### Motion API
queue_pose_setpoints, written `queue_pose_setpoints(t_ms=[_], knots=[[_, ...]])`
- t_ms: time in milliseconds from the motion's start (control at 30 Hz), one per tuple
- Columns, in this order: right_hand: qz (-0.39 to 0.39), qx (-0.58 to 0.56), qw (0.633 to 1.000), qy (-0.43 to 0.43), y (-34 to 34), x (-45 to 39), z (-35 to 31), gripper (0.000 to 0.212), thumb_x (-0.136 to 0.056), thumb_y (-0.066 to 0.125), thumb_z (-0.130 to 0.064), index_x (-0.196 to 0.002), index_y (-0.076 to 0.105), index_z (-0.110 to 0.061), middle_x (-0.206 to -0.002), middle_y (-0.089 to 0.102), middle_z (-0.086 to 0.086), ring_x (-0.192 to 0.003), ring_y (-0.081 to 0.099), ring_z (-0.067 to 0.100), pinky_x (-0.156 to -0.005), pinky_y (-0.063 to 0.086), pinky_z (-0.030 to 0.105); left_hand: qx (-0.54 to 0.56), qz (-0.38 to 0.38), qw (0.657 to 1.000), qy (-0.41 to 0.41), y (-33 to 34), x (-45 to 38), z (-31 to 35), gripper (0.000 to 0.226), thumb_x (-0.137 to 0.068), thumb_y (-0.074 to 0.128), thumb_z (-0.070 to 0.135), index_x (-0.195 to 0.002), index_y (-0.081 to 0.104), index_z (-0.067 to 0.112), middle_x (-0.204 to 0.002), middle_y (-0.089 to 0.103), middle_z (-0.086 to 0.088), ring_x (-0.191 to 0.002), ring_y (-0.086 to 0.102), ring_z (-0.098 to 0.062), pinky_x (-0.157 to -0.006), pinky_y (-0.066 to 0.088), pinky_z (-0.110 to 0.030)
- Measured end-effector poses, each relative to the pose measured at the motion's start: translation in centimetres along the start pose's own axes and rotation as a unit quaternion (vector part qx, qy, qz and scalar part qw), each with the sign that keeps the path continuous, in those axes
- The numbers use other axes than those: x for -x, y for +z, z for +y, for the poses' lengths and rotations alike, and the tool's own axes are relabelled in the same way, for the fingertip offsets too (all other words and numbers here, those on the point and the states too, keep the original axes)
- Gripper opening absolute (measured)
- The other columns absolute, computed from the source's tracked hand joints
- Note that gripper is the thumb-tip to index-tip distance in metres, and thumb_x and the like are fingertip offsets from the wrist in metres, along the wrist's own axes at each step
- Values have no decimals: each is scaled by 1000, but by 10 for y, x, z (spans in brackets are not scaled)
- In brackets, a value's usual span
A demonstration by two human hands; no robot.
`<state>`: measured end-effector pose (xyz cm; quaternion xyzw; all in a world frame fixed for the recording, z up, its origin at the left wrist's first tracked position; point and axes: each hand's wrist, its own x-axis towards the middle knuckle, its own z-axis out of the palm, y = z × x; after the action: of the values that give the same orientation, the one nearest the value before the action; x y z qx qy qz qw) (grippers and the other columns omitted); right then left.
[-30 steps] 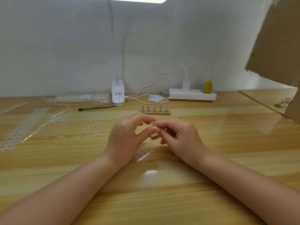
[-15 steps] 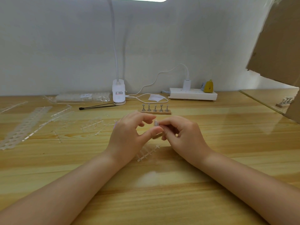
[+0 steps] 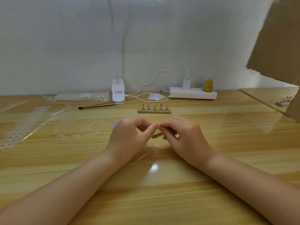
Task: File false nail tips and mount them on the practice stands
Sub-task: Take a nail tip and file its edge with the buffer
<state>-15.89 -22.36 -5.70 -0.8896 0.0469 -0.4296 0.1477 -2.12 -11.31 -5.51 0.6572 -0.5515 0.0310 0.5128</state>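
Fingers (image 3: 154, 126) of both hands meet tip to tip above the worktop (image 3: 162, 192). L hand (image 3: 128, 135): thumb and forefinger curled in a pinch. R hand (image 3: 183, 135): same, curled inward. Nail tip itself can't be made out now; a sec ago a small clear piece showed between the two thumbs, now the fingertips have closed over that spot and hide it. Judgement: tip prob. still pinched there, but can't confirm which hand carries it.

Other change: both hands have dropped slightly and drawn closer together. A small tan stick (image 3: 157, 135), poss. the file, lies on the worktop just under the R fingers; not gripped as far as visible. So filing seems not in progress at this instant; looks more like adjusting/checking the tip btw fingertips.

Clear sprue strip (image 3: 148, 152) w/ cross-ribs lies btw the wrists, near L hand, unmoved. More strips (image 3: 92, 125) scattered L of the hands.

Practice stands (image 3: 154, 108): wooden base, five metal posts, well beyond the hands toward the wall. All five posts look bare, though too small to be sure. Mounting not yet done on this row.

Further out: lamp base (image 3: 118, 91), black-tipped tool (image 3: 95, 106), bagged tips (image 3: 81, 96), power strip (image 3: 193, 94), second stand (image 3: 284, 101) far R.

Next needs: a clear hold on the tip in one hand, file in the other.
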Motion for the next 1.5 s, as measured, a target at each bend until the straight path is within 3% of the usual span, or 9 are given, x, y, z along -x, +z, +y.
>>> queue_pose_setpoints(t_ms=[133, 267, 467, 533, 667, 767, 933, 1267, 1500], knots=[[-17, 21, 1000, -6, 0, 1, 1, 7, -86, 67, 2, -89, 72, -2, -72, 64, 5, -69, 59, 20, -62, 50, 40, 14, -11, 1000, -10, 0, 1, -1, 10, -80, 74, 25, -71, 71, 27, -64, 63, 20, -62, 59, 0, -56, 43, -13], [-28, 11, 1000, -8, -2, 1, 3, 8, -85, 66, 4, -89, 71, -1, -71, 63, 5, -68, 58, 18, -62, 48, 33, 20, -15, 1000, -8, 0, 2, 1, 13, -80, 73, 31, -69, 68, 34, -68, 65, 19, -57, 59, 1, -52, 45, -15], [-22, -15, 999, 19, 1, -1, 5, 7, -86, 67, 2, -91, 71, -1, -75, 66, 3, -68, 60, 13, -65, 48, 24, 4, -5, 1000, -15, 1, 3, 1, 14, -83, 69, 34, -70, 70, 29, -66, 64, 19, -59, 59, 0, -63, 45, -30], [-12, -41, 997, 58, 3, -2, 5, 8, -87, 67, -2, -93, 72, -3, -79, 66, -1, -69, 61, 9, -67, 49, 22, -24, 3, 1000, 0, 0, 2, 0, 15, -85, 63, 40, -78, 72, 30, -70, 65, 20, -71, 60, -3, -74, 47, -37], [-4, -88, 990, 109, 7, -3, 4, 7, -88, 67, -5, -93, 72, -5, -78, 68, 0, -65, 64, 5, -64, 48, 16, -49, -8, 999, 22, 0, 0, -3, 28, -82, 60, 44, -106, 68, 30, -94, 65, 20, -92, 55, -3, -85, 43, -28], [-23, -111, 986, 126, 6, -3, 4, 9, -89, 66, -4, -96, 71, -5, -80, 69, 4, -65, 66, 6, -63, 52, 19, -61, -20, 997, 49, 1, 0, -4, 22, -83, 63, 40, -102, 68, 31, -94, 65, 21, -93, 51, 3, -85, 40, -23], [-16, -138, 974, 177, 6, -2, 1, 21, -90, 66, -12, -111, 65, -10, -83, 69, -1, -70, 66, 3, -65, 53, 19, -73, 18, 997, 23, 1, -5, -5, 27, -80, 59, 49, -94, 68, 28, -86, 59, 27, -91, 55, -8, -87, 44, -40], [9, -121, 968, 219, 7, -4, 2, 8, -90, 61, -11, -98, 62, -8, -74, 61, 2, -68, 55, 15, -59, 43, 19, -150, 2, 987, -49, 8, -16, -17, 18, -79, 65, 53, -85, 68, 36, -88, 66, 18, -96, 53, -11, -89, 42, -42], [-31, -106, 975, 192, 7, -4, 2, 11, -89, 61, -11, -79, 64, -12, -60, 54, -10, -54, 48, 3, -51, 36, 15, -191, -31, 979, -60, 12, -17, -20, 30, -80, 59, 57, -96, 69, 34, -98, 67, 16, -103, 54, -14, -91, 41, -41]])
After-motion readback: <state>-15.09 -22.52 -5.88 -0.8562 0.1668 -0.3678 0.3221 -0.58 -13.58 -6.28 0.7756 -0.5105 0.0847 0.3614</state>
